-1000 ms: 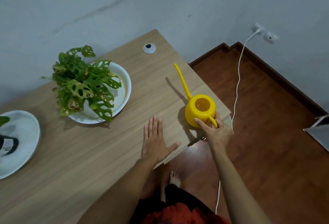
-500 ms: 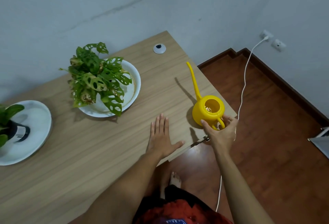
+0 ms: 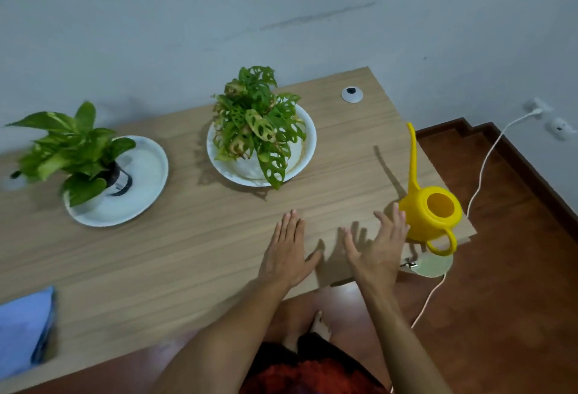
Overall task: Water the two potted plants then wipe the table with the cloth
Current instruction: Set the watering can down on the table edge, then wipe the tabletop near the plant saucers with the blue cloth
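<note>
A bright yellow watering can (image 3: 433,215), two green-leaved plants (image 3: 253,124) on white plates (image 3: 308,143), a blue cloth (image 3: 25,331) and a light wood-grain table (image 3: 187,253) are shown.

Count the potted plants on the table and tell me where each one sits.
2. The plain-leaved plant stands on a white saucer at the table's left. The holey-leaved plant stands in a white dish near the middle, by the wall. None seem hidden.
</note>
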A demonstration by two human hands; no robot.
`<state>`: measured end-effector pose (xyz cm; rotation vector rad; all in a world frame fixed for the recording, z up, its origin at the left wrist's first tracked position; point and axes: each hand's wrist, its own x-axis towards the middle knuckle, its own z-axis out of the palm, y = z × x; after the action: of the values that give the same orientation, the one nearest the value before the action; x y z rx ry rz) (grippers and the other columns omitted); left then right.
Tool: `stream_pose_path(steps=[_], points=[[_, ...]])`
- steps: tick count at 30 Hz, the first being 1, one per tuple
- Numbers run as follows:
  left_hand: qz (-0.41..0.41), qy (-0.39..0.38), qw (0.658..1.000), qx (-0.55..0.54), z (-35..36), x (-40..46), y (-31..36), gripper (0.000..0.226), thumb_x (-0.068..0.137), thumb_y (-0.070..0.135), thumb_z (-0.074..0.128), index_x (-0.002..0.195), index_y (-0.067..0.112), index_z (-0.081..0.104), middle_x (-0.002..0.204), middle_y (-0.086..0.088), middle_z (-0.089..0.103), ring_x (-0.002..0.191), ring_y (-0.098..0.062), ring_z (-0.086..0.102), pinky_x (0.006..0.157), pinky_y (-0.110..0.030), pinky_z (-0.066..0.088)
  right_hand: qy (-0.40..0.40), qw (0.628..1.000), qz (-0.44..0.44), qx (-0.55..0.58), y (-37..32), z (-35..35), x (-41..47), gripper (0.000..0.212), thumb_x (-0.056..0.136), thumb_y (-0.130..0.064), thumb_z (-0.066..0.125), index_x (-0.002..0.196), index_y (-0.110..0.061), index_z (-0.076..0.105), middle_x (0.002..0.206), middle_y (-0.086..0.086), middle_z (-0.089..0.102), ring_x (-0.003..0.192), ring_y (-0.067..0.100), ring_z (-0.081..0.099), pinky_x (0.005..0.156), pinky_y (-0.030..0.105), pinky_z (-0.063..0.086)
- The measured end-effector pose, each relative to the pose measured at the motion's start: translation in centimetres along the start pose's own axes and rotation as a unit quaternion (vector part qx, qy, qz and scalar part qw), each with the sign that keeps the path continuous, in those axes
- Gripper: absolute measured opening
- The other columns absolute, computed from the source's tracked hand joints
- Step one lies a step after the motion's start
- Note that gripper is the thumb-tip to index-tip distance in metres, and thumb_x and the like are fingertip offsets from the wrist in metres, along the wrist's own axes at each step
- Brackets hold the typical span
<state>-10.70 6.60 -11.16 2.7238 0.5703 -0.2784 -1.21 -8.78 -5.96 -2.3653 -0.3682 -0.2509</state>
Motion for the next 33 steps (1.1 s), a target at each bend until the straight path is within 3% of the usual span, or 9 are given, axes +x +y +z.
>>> stream_pose_path(steps=[4,6,8,11,15,21,23,26,33], points=[[-0.035,0.023,0.999,-0.008,-0.9,-2.7,-4.1,0.086,0.094,0.056,0.041,0.159,0.006,0.017,0.170,-0.012,0.002,0.157,-0.024,-0.005,0.128,-0.039,-0.001,-0.144,0.989,-0.034,0.012,-3.7,3.4,-3.5,0.056,0.083,-0.040,0.060,0.126,-0.004,0.053,0.149,0.020,0.039,0.144,0.034,0.028,0.114,0.053,0.032],[-0.057,0.031,0.998,-0.013,-1.7,-4.6,-6.6,0.086,0.093,0.058,0.035,0.158,0.004,0.020,0.169,-0.013,0.006,0.157,-0.026,0.000,0.127,-0.039,-0.002,-0.208,0.977,-0.050,-0.001,-5.8,5.4,-5.7,0.060,0.086,-0.044,0.050,0.131,-0.004,0.051,0.149,0.020,0.041,0.142,0.035,0.031,0.113,0.052,0.035],[-0.076,0.038,0.996,-0.015,-2.2,-6.4,-9.3,0.089,0.090,0.061,0.026,0.157,0.002,0.024,0.168,-0.014,0.012,0.157,-0.028,0.006,0.126,-0.040,0.001,-0.240,0.966,-0.090,-0.031,-7.6,7.0,-7.7,0.061,0.087,-0.042,0.051,0.133,-0.002,0.051,0.145,0.021,0.046,0.140,0.035,0.035,0.113,0.050,0.036],[-0.108,0.053,0.993,-0.019,-2.4,-9.5,-14.2,0.088,0.087,0.061,0.035,0.150,0.000,0.040,0.162,-0.017,0.031,0.152,-0.033,0.025,0.121,-0.042,0.009,-0.238,0.956,-0.164,-0.053,-10.9,9.5,-10.7,0.056,0.084,-0.033,0.064,0.129,-0.001,0.053,0.133,0.020,0.058,0.132,0.028,0.037,0.112,0.045,0.040],[-0.145,0.082,0.985,-0.051,-2.6,-13.0,-20.7,0.086,0.083,0.056,0.043,0.143,-0.005,0.048,0.155,-0.023,0.042,0.145,-0.041,0.037,0.119,-0.041,0.008,-0.295,0.932,-0.196,-0.072,-14.7,12.5,-14.3,0.057,0.087,-0.041,0.050,0.135,-0.010,0.048,0.139,0.013,0.054,0.136,0.026,0.037,0.116,0.039,0.027],[-0.214,0.154,0.963,-0.053,-3.2,-18.3,-29.5,0.083,0.084,0.053,0.043,0.142,-0.006,0.048,0.153,-0.025,0.044,0.144,-0.040,0.037,0.120,-0.042,0.012,-0.415,0.886,-0.176,-0.111,-20.3,15.9,-18.4,0.075,0.086,-0.059,0.025,0.152,-0.024,0.028,0.163,0.004,0.018,0.151,0.030,0.010,0.123,0.045,0.009],[-0.242,0.192,0.949,-0.060,-3.7,-20.0,-32.3,0.083,0.086,0.052,0.042,0.144,-0.007,0.044,0.154,-0.026,0.041,0.147,-0.040,0.032,0.122,-0.042,0.012,-0.424,0.877,-0.176,-0.144,-21.4,16.8,-19.4,0.079,0.083,-0.062,0.018,0.153,-0.026,0.023,0.165,0.005,0.011,0.151,0.033,0.005,0.123,0.049,0.005],[-0.285,0.229,0.927,-0.087,-4.2,-22.4,-36.4,0.082,0.089,0.049,0.037,0.149,-0.008,0.035,0.160,-0.025,0.032,0.153,-0.036,0.020,0.125,-0.046,0.014,-0.403,0.886,-0.155,-0.168,-22.3,17.7,-20.6,0.076,0.084,-0.060,0.024,0.151,-0.023,0.031,0.163,0.009,0.016,0.149,0.040,0.011,0.121,0.057,0.010],[-0.393,0.315,0.856,-0.118,-4.0,-26.5,-43.7,0.065,0.098,0.039,0.033,0.139,-0.008,0.050,0.148,-0.026,0.049,0.144,-0.040,0.039,0.121,-0.054,0.014,-0.374,0.897,-0.154,-0.180,-22.0,18.1,-20.9,0.067,0.086,-0.057,0.040,0.145,-0.026,0.041,0.161,0.006,0.026,0.147,0.038,0.021,0.119,0.056,0.017]])
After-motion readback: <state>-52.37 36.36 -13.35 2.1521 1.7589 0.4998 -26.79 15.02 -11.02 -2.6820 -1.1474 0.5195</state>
